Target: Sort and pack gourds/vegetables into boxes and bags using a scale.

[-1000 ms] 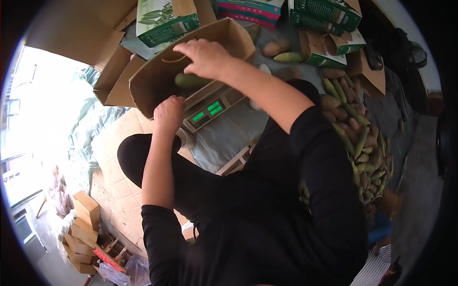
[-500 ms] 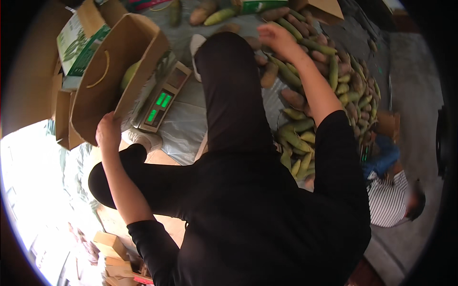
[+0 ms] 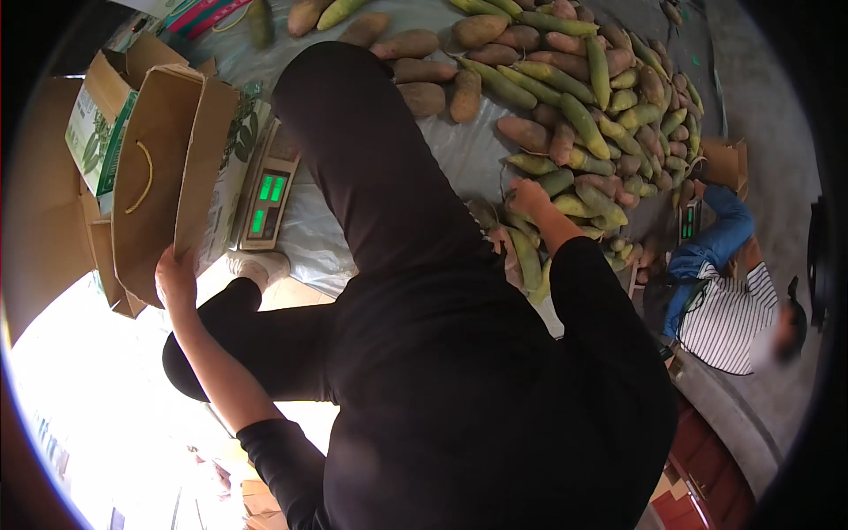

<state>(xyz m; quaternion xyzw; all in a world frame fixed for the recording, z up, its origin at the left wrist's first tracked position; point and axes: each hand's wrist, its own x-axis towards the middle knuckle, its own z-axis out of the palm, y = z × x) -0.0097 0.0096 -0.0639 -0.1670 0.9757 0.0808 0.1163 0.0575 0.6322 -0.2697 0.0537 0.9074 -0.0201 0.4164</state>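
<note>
My left hand (image 3: 177,278) grips the lower rim of an open cardboard box (image 3: 157,168) with a yellow cord handle. This box is tilted on a digital scale (image 3: 281,165) with green lit figures; its inside is mostly hidden from me. On the right, my right hand (image 3: 533,201) is down at the near edge of a large heap, fingers curled. Beside it lies a green radish (image 3: 556,182). What the fingers hold, if anything, is hidden. Long green radishes (image 3: 583,124) and reddish-brown tubers (image 3: 523,134) make up the heap.
More open cartons (image 3: 106,115) stand at the left. Loose tubers (image 3: 406,44) lie on the grey plastic sheet (image 3: 309,230) past my knee. At the right, a person in a striped shirt (image 3: 729,318) sits by another scale (image 3: 688,221) and a carton (image 3: 726,165).
My right hand has come back from the far side of the heap to its near edge. My left hand stays on the box rim. The view has shifted, showing more of the heap.
</note>
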